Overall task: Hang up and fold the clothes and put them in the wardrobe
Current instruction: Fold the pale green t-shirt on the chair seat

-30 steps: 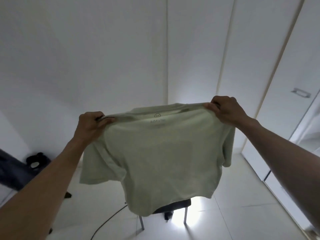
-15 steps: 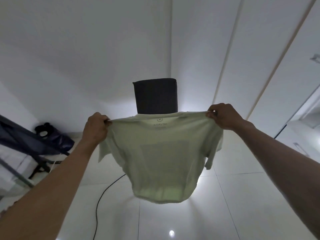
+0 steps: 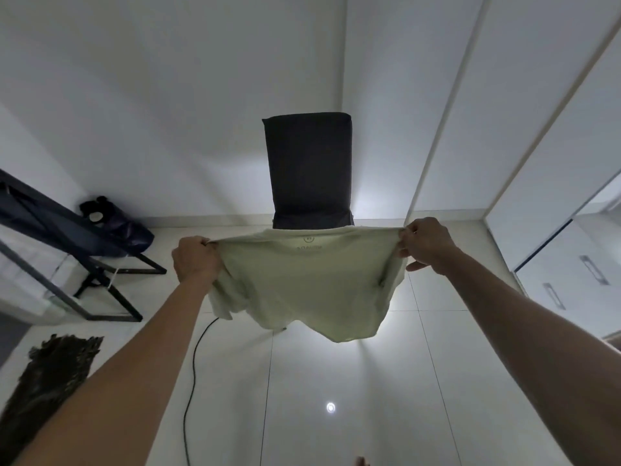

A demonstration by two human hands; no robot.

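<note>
Green T-shirt [image 3: 302, 280] stretched between left hand [image 3: 195, 260], right hand [image 3: 426, 243].

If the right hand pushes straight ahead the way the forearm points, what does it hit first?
Probably the dark chair. The right hand, gripping the green T-shirt, points forward and inward toward it. Depth is unclear, so it could pass beside it.

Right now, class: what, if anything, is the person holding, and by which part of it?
A pale green T-shirt, held up in the air by its two shoulders: the left hand pinches one shoulder, the right hand the other.
</note>
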